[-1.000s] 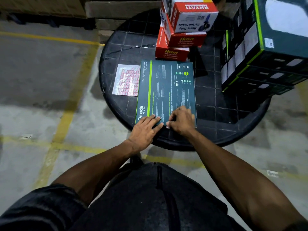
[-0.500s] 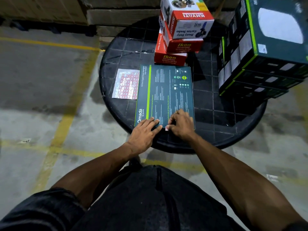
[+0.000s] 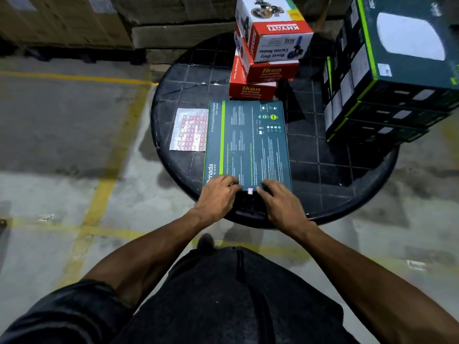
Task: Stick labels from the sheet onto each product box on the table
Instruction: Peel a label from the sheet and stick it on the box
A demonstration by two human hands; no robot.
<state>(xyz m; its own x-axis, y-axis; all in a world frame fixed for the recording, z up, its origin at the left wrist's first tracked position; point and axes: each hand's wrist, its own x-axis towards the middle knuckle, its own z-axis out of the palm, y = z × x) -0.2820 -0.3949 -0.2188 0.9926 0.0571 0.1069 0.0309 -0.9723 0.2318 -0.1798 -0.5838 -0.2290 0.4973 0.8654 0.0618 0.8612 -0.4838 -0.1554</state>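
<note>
A flat dark teal Omada box (image 3: 248, 142) lies on the round black table (image 3: 335, 184), long side toward me. A small pink-and-white label (image 3: 250, 191) sits on its near edge, uncovered between my hands. My left hand (image 3: 218, 194) rests on the box's near left corner with relaxed fingers. My right hand (image 3: 280, 199) rests on the near right part, fingers spread beside the label. The label sheet (image 3: 190, 130), with rows of red-bordered labels, lies left of the box.
Red Ikon boxes (image 3: 253, 88) with a white Khyati carton-sealer box (image 3: 275, 33) on top stand behind the flat box. A stack of dark green boxes (image 3: 387, 78) fills the table's right side. Cardboard cartons (image 3: 173, 33) line the floor beyond. Yellow floor lines run at left.
My right hand has slid to the right off the label, which now shows on the box's near edge. My left hand stays on the near left corner.
</note>
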